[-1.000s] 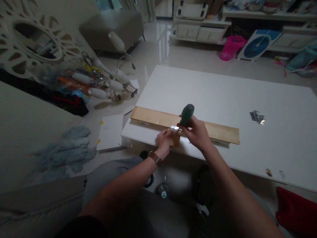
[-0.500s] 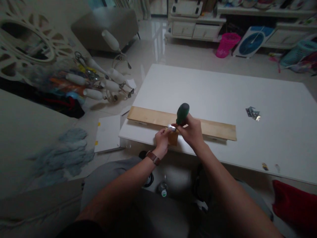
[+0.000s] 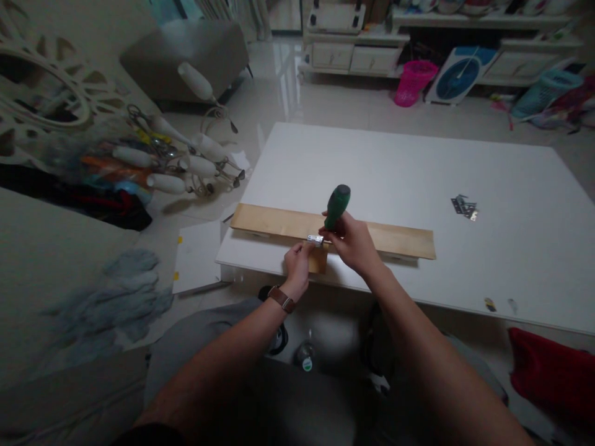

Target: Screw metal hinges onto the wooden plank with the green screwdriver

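My right hand (image 3: 356, 243) is wrapped around a screwdriver (image 3: 337, 204) with a green, dark-topped handle, held nearly upright. Its tip is hidden behind my fingers, close to a small shiny metal hinge (image 3: 315, 239). The hinge lies where a long, pale wooden plank (image 3: 264, 220) meets a small brown wooden piece (image 3: 318, 261). My left hand (image 3: 296, 265), closed, pinches the small wooden piece by its left side, fingertips just below the hinge. Both wooden parts are over a large white board (image 3: 385, 161), near its front edge.
Several loose metal hinges (image 3: 465, 208) lie on the board to the right. A small yellow-and-black item (image 3: 489, 304) sits near its front edge. On the left are a white panel (image 3: 198, 257) and a lamp with several white shades (image 3: 167, 183). Under the board's edge stands a clear bottle (image 3: 305, 356).
The whole view has shifted slightly. Both hands stay at the hinge, and the screwdriver is still in my right hand, its handle at a slightly different tilt.
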Demonstrator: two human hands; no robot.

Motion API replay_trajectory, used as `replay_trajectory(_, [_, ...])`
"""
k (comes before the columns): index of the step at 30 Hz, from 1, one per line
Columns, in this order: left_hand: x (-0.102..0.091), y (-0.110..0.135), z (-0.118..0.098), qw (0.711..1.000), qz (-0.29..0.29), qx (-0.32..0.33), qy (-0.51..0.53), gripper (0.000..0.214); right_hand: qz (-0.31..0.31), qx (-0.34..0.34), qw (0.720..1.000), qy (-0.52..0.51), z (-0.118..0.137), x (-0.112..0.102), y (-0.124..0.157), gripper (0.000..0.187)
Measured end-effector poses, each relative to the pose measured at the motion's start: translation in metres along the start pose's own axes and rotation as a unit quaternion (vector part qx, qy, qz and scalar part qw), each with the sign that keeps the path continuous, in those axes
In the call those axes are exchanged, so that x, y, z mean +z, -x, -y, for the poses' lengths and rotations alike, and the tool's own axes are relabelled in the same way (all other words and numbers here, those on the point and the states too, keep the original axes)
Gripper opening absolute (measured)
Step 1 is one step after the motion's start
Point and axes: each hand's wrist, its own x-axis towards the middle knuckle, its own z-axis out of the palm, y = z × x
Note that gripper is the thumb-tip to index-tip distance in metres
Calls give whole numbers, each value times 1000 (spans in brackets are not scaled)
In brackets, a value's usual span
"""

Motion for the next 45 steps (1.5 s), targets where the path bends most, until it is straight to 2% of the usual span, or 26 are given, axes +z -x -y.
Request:
replay_trajectory(11, [1, 1, 0, 1000, 2, -4, -4, 21, -32, -47, 994, 98, 3, 10, 3, 17])
replay_trajectory(16, [2, 2, -1, 1000, 6, -7, 21, 20, -47, -26, 997, 59, 1, 9, 0, 10])
replay_trajectory(20, [3, 2, -3, 1000, 5, -6, 15, 22, -10, 10, 1000, -23, 1, 3, -1, 27])
replay_trajectory(26, [1, 2, -2, 1000, -3, 8, -21, 20, 43, 22, 998, -49, 2, -8, 1, 39])
replay_trajectory(28, [0, 1, -2, 1000, -4, 6, -20, 19, 28, 24, 999, -29, 1, -9, 2, 37])
replay_trajectory(34, [1, 1, -1, 1000, 0, 9, 2, 21, -22, -6, 998, 58, -1, 0, 2, 16])
replay_trajectory(41, [3, 3, -4, 1000, -7, 4, 7, 14, -66, -40, 990, 116, 1, 8, 4, 24])
replay_trajectory(45, [4, 3, -6, 1000, -11, 8, 5, 11, -49, -40, 990, 127, -3, 9, 6, 18])
